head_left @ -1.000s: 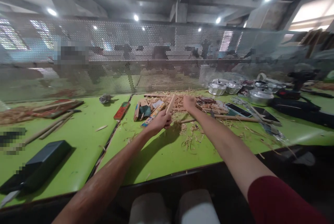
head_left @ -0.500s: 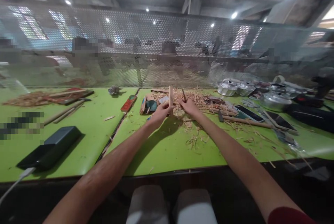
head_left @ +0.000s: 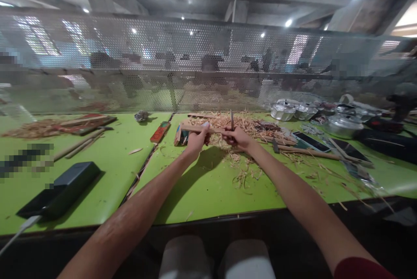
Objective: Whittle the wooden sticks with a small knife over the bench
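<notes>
My left hand (head_left: 197, 141) is closed around a flat, pale wooden strip (head_left: 193, 128), which lies crosswise above the green table. The strip's right end reaches the fingers of my right hand (head_left: 240, 138). Also in that right hand is a slim carving knife (head_left: 232, 119), its narrow blade pointing up. My fingers cover its handle, and I cannot tell whether its edge touches the wood. Behind both hands spreads a heap of curly wood shavings (head_left: 241, 121). A small box-like item with blue and red parts (head_left: 177, 135) sits just left of the strip.
The green table (head_left: 202, 192) ends at a perforated metal screen (head_left: 202, 83). To the right are a long-handled tool (head_left: 312, 152), a phone (head_left: 311, 141) and several metal pots (head_left: 343, 125). Left lie a red painted block (head_left: 160, 132), a black power bank (head_left: 61, 190) and wooden sticks (head_left: 78, 144).
The wooden strip has swung from upright to roughly level, its far end now pointing left. My right hand has turned, and the knife stands more upright.
</notes>
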Tool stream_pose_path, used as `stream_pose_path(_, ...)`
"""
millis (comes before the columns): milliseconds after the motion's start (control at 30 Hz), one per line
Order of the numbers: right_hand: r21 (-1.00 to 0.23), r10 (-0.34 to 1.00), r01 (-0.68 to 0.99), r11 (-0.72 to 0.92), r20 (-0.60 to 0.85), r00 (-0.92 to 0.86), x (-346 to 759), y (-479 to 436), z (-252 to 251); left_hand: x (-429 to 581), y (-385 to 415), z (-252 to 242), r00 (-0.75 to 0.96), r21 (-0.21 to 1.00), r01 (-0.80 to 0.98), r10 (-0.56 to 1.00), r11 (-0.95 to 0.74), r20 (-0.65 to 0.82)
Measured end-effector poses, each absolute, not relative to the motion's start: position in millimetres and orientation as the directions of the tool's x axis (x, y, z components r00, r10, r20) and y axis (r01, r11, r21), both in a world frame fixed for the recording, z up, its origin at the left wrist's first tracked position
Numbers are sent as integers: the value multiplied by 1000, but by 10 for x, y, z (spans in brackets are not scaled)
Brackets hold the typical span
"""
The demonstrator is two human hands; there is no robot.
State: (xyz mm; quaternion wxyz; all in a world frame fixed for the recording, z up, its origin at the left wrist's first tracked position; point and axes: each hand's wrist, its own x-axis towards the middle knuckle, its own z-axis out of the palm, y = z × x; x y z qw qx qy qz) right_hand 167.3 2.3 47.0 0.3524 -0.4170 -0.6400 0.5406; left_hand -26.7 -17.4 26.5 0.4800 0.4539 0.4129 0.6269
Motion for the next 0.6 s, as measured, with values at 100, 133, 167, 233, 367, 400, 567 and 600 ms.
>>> stream_pose_path(100, -996, 942, 70, 49, 23, -334, 1794, 63, 501, -291, -177, 278, -80, 934, -309, 983, -179, 162)
stream_pose_path(133, -998, 948, 38, 52, 38, -315, 1840, 81, 509, -303, -177, 274, -49, 929, -324, 984, -178, 171)
stream_pose_path(167, -998, 952, 11, 58, 52, -301, 1885, 100, 514, -314, -178, 268, -6, 926, -334, 983, -177, 185)
stream_pose_path(233, -997, 960, -22, 79, 82, -266, 1959, 137, 514, -335, -182, 250, 91, 924, -339, 972, -175, 218)
stream_pose_path(367, -988, 986, 58, 144, 138, -93, 1983, 188, 493, -361, -215, 239, 316, 970, -175, 923, -169, 218)
stream_pose_path(400, -983, 987, 98, 158, 154, -49, 1957, 190, 491, -361, -231, 245, 386, 982, -99, 903, -163, 189)
stream_pose_path(567, -932, 964, 244, 267, 263, -48, 1693, 144, 517, -306, -341, 293, 593, 994, 86, 805, -64, 0)
stream_pose_path(600, -918, 955, 265, 295, 290, -58, 1647, 133, 524, -286, -358, 302, 599, 998, 55, 800, -15, -21)
